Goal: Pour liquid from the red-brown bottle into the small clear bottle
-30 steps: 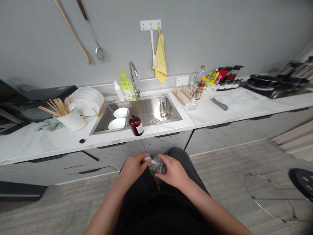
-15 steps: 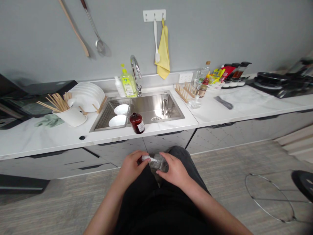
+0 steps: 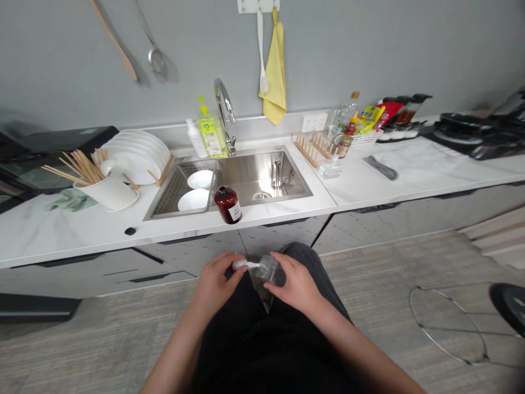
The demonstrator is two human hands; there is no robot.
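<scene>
My left hand (image 3: 217, 280) is closed, thumb and fingers pinching a slim white stick-like piece (image 3: 251, 265). Its near end is hidden in my grip, so I cannot tell its exact kind. The thin end points right and meets the clear plastic container (image 3: 268, 268). That container is in my right hand (image 3: 296, 282), gripped between thumb and fingers from its right side. Both hands are over my lap, below the counter edge. Beyond them, an uncapped dark red-brown bottle (image 3: 227, 204) with a white label stands upright at the counter's front edge.
Behind the bottle is a steel sink (image 3: 262, 172) with a faucet (image 3: 225, 109) and white bowls (image 3: 194, 200). A chopstick holder (image 3: 110, 192) and upright plates (image 3: 139, 158) stand left. Right are a wooden rack (image 3: 314, 150) and a grey cloth-like strip (image 3: 381, 167).
The view has tilted slightly down, so wall and counter things sit higher in frame. Both hands keep their grips, and more of the white piece shows between them.
</scene>
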